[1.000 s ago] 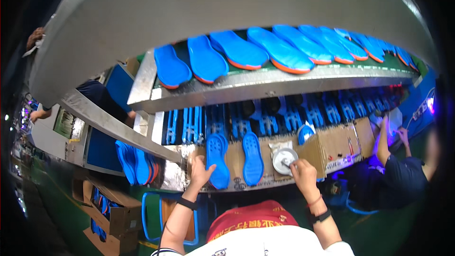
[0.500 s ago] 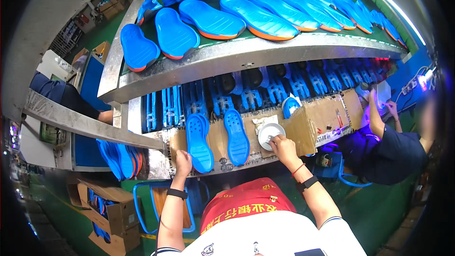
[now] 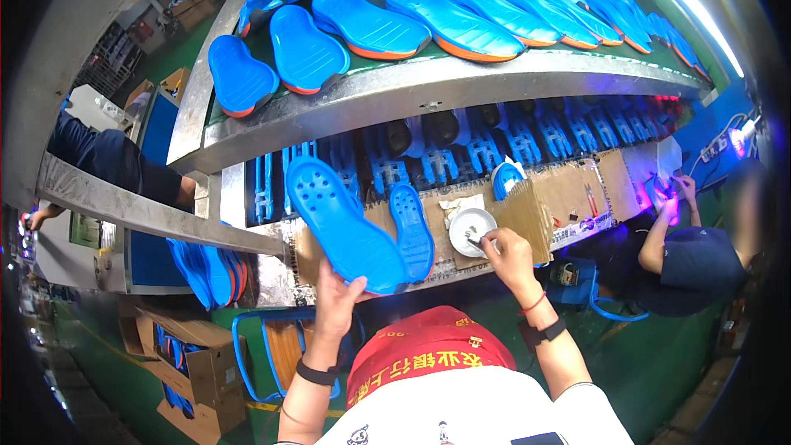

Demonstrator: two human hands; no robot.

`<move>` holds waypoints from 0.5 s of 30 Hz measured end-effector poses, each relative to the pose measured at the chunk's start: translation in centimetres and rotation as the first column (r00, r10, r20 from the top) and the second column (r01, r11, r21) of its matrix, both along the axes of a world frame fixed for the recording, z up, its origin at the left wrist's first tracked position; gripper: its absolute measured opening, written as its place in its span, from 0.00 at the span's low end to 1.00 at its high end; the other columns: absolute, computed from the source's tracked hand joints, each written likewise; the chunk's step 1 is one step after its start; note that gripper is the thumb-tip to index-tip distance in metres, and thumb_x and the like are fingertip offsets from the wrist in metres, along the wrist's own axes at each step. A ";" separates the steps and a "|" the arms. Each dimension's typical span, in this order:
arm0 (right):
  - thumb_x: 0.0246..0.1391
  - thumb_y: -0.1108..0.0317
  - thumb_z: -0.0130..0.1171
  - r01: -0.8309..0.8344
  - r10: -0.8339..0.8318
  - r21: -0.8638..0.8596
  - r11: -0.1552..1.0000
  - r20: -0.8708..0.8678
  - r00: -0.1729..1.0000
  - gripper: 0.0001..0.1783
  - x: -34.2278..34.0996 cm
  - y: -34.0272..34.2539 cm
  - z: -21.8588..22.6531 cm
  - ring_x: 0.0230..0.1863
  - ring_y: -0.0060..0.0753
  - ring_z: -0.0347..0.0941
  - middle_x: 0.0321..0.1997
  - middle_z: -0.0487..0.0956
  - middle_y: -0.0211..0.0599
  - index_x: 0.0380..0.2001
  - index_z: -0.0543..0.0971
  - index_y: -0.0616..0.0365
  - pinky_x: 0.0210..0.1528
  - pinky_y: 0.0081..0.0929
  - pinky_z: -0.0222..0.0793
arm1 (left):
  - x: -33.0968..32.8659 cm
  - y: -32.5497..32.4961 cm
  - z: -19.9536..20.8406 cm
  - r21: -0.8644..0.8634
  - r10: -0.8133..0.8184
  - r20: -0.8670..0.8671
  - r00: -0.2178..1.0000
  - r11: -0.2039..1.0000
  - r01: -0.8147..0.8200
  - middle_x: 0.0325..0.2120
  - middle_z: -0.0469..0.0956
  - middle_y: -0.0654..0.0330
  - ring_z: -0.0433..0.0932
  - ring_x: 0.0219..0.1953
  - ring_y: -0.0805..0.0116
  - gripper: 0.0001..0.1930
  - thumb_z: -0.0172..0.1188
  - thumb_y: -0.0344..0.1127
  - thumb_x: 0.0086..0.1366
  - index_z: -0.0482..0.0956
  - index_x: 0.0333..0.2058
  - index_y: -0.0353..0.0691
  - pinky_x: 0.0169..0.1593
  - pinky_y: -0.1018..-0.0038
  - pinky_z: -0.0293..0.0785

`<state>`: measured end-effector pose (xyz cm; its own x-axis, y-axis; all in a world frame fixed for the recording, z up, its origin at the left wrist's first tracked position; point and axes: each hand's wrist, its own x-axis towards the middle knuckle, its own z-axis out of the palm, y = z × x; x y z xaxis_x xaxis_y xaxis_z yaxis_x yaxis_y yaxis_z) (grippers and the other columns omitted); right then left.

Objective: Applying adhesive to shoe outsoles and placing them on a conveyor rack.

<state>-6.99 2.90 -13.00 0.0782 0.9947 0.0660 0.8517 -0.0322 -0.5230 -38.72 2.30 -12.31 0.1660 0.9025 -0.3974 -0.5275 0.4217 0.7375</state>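
Observation:
A blue shoe sole (image 3: pixel 344 227) with several small holes at one end is raised and tilted over the bench edge. Its lower end is gripped in my left hand (image 3: pixel 336 297), thumb on the upper face. A second blue sole (image 3: pixel 416 239) lies flat on the cardboard, partly covered by the raised one. To the right stands a round white bowl (image 3: pixel 461 217). My right hand (image 3: pixel 511 257) is at its right rim, fingers pinched on a small thin tool (image 3: pixel 475 244) whose tip is down in the bowl; its exact kind is too small to make out.
Above the bench, a metal-edged shelf (image 3: pixel 428 97) carries rows of blue-and-orange soles. A cardboard flap (image 3: pixel 527 218) stands right of the bowl, near pliers (image 3: pixel 591 199). Stacked soles (image 3: pixel 210 272) hang at the left. A co-worker (image 3: pixel 692 259) sits at right; another person's arm shows at left.
My left hand has taken hold of the left sole and lifted it off the bench, tilting it. My right hand has shifted slightly right, and the thin tool now shows in its fingers.

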 end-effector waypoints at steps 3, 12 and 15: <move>0.47 0.73 0.63 0.027 -0.031 -0.022 0.999 -0.226 0.974 0.03 -2.8 -0.2 5.9 0.27 0.39 0.77 0.30 0.80 0.39 0.28 0.79 0.59 0.28 0.29 0.70 | 2.1 0.1 0.7 0.250 0.131 -0.226 0.965 0.966 -0.072 0.52 0.68 0.51 0.74 0.50 0.66 0.36 0.58 0.18 0.57 0.51 0.62 0.34 0.50 0.74 0.75; 0.43 0.75 0.67 -0.333 0.383 0.282 0.900 -0.141 0.913 0.08 -7.6 -0.3 10.2 0.25 0.35 0.78 0.32 0.80 0.38 0.29 0.78 0.59 0.25 0.25 0.73 | 4.7 0.7 4.2 0.373 0.185 -0.322 0.928 0.926 -0.055 0.42 0.75 0.54 0.78 0.43 0.69 0.36 0.57 0.18 0.59 0.50 0.63 0.33 0.46 0.74 0.77; 0.43 0.75 0.66 -0.375 0.413 0.269 0.887 -0.100 0.905 0.08 -7.9 -0.5 10.5 0.26 0.35 0.78 0.32 0.80 0.36 0.29 0.78 0.58 0.25 0.26 0.74 | 4.7 0.7 4.3 0.372 0.180 -0.337 0.924 0.927 -0.045 0.42 0.76 0.55 0.78 0.43 0.69 0.36 0.57 0.19 0.59 0.50 0.63 0.33 0.45 0.74 0.78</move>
